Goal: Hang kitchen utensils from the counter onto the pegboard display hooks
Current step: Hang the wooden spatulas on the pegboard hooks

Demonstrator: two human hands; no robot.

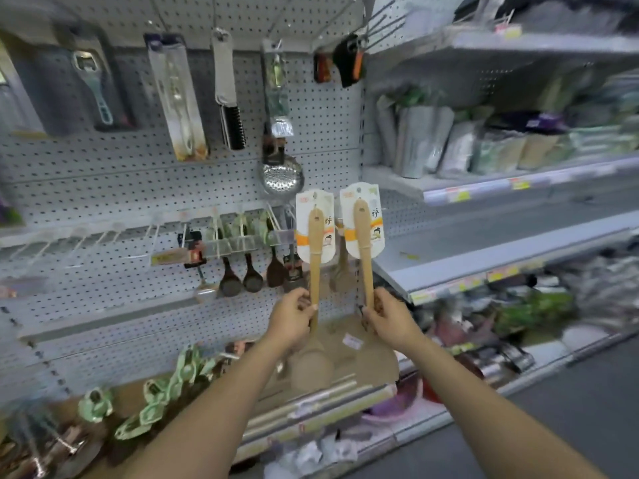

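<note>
Two wooden spoons raised toward the pegboard (103, 188)

The left hand (292, 318) grips one carded wooden spoon (315, 250), the right hand (387, 316) another (363, 236); neither seems hooked yet, and more utensils wait on the counter (377, 361).

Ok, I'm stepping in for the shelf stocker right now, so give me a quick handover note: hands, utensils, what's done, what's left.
Left hand grips the handle of one wooden spoon, card end up.
Right hand grips a second wooden spoon the same way.
Both spoons are raised in front of the pegboard, right of the hanging dark spoons and below the metal skimmer. Neither card looks hooked yet.
More utensils lie on the counter below.
Left: slide both cards onto hooks, then hang the rest from the counter.
</note>
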